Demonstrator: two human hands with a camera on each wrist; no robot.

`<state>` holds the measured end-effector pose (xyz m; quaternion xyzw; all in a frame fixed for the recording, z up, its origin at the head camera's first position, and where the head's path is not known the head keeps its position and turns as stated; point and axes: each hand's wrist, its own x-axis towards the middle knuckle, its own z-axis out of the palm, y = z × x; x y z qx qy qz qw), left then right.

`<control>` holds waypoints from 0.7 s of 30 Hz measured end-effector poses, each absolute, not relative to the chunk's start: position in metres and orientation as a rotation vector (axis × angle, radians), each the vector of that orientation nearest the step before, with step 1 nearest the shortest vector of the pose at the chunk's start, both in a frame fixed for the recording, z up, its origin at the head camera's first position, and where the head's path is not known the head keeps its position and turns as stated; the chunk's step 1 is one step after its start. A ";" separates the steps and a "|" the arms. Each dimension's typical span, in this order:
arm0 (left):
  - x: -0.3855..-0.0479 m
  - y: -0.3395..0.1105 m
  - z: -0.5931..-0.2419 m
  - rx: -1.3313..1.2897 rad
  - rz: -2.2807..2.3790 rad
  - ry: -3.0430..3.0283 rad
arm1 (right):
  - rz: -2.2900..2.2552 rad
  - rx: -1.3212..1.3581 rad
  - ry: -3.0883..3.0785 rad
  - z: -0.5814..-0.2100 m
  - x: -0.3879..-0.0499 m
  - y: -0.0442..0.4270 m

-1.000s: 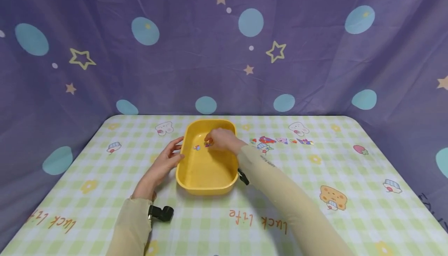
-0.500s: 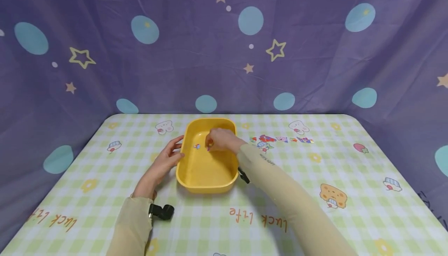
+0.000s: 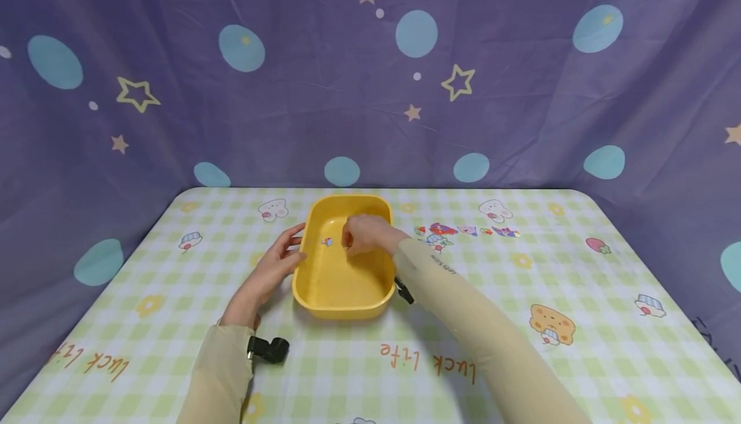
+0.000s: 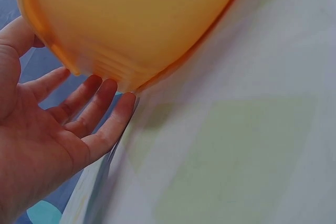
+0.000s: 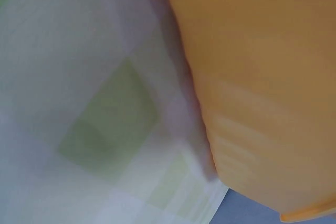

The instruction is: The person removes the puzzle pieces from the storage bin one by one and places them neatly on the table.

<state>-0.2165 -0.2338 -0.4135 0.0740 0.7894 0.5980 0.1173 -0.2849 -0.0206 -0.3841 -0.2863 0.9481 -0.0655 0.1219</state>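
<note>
A yellow plastic tub [image 3: 343, 289] stands on the checked cloth. My left hand [image 3: 267, 273] holds its left side, thumb at the rim and fingertips against the outer wall; the left wrist view shows those fingers [image 4: 107, 129] spread under the rim. Inside the tub, my right hand [image 3: 366, 236] has curled fingers low near the bottom. The small colourful piece at its fingertips is now mostly hidden by them. To the left of that hand, one small colourful flat piece [image 3: 327, 242] lies on the tub's bottom. The right wrist view shows only the tub's outer wall [image 5: 273, 103] and cloth.
To the right of the tub, several small flat colourful pieces lie in a row, among them a red one [image 3: 443, 229] and a pink one [image 3: 467, 230]. The checked cloth [image 3: 324, 372] covers the table. A purple curtain [image 3: 289, 121] hangs behind it.
At the right fingertips, the colourful piece has gone from plain view to mostly hidden as the fingers curled inward. The left hand and tub have stayed in place.
</note>
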 end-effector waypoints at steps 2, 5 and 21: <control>-0.217 -0.234 -0.414 0.223 1.760 2.303 | -0.183 -0.840 2.763 -0.384 -0.285 -0.020; -0.217 -0.234 -0.415 0.239 1.777 2.290 | -0.187 -0.842 2.763 -0.383 -0.283 -0.019; -0.214 -0.233 -0.410 0.238 1.782 2.295 | -0.428 -0.995 2.807 -0.374 -0.277 -0.007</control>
